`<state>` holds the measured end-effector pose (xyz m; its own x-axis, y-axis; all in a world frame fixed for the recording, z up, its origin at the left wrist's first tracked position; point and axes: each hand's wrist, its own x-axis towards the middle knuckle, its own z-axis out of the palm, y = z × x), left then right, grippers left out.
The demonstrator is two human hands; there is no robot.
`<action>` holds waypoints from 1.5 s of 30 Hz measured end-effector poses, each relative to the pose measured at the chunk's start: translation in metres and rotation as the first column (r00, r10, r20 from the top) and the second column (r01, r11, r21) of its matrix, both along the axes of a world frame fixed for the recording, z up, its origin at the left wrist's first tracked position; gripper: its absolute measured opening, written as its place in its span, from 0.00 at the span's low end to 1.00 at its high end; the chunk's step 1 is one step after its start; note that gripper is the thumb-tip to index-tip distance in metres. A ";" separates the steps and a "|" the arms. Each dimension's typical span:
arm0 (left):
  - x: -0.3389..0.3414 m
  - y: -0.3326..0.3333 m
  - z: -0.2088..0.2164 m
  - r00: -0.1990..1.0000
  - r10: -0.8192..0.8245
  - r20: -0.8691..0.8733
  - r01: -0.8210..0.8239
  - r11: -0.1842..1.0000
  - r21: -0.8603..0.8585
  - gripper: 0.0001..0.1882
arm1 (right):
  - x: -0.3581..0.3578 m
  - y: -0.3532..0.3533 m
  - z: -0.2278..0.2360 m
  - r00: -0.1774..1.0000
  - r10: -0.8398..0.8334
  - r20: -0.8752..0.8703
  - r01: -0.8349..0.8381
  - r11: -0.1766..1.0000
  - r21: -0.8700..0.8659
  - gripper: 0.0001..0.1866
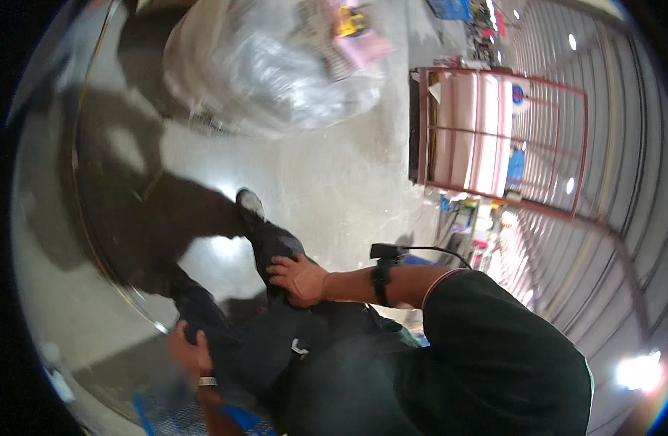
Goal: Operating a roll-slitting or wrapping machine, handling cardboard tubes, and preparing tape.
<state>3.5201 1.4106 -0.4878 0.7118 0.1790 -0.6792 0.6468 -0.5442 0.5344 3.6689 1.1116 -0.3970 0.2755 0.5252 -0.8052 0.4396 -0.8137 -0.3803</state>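
My right hand (pixel 299 280) lies on my dark trouser leg (pixel 277 243), just above the knee, with its fingers stretched out and nothing in them. At the lower left, my left hand (pixel 192 352) is beside my other leg (pixel 199 305). It is smeared by motion, but the thumb and fingers look apart and no object shows in them. A pale band (pixel 207 381) is round the left wrist. On my right forearm sits a black strap (pixel 381 282) with a small black device (pixel 386 251) and a cable. One shoe (pixel 251 203) stands on the floor.
A large bundle in clear plastic (pixel 276 80) stands ahead, with a pink package (pixel 366 49) and a yellow item (pixel 352 22) on top. To the right is a red metal frame cart (pixel 494 196) holding pale sheets or rolls (pixel 464 131). Blue mesh crate (pixel 174 418) lies by my left arm.
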 end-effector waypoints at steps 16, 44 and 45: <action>0.060 -0.047 0.135 0.976 -0.218 0.027 0.219 0.973 -0.076 0.21 | -0.027 -0.076 0.118 0.944 -0.328 0.024 0.327 0.945 0.014 0.21; 0.325 -0.284 0.128 0.795 -0.549 -0.257 0.342 0.756 -0.557 0.06 | -0.311 -0.247 0.078 -0.323 -0.933 0.162 0.946 -0.325 0.012 0.13; 0.318 -0.302 0.129 0.789 -0.563 -0.246 0.364 0.751 -0.551 0.06 | -0.314 -0.258 0.085 -0.420 -0.900 0.118 0.906 -0.423 -0.004 0.13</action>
